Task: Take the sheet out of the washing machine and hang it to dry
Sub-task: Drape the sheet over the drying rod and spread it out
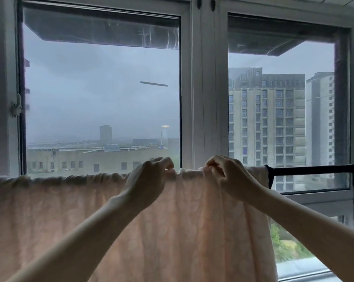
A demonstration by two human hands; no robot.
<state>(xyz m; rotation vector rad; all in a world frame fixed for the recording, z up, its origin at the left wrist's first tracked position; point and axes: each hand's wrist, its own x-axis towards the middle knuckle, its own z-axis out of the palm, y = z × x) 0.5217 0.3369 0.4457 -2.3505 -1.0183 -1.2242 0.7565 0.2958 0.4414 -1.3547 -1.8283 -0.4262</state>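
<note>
Pink sheet [172, 231] over rail [314, 169], left hand [149, 180], right hand [227, 176] pinching top fold

Both forearms are showing bare, no sleeves reaching into view. Left hand [149, 176] and right hand [226, 174] are wearing no gloves, rings or watch.

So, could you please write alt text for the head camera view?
Both hands, left hand and right hand, pinch the top edge of a pale pink sheet draped over a black rail before large windows.
</note>
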